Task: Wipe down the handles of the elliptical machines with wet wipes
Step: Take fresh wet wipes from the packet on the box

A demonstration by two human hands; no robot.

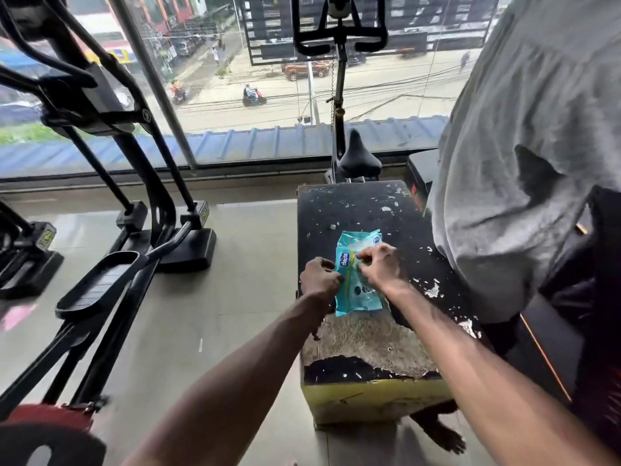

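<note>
A light-blue pack of wet wipes (358,290) lies on a worn black box (363,210) with peeling paint. My left hand (319,277) grips the pack's left edge with curled fingers. My right hand (379,265) pinches at the middle of the pack's top, near its flap. An elliptical machine (111,122) with black handles (40,58) stands to the left, well away from both hands.
A person in a grey shirt (524,156) stands close on the right, with a bare foot (443,435) by the box. An exercise bike (339,45) stands behind the box at the glass wall (235,95). A pedal (97,284) juts out over the tiled floor.
</note>
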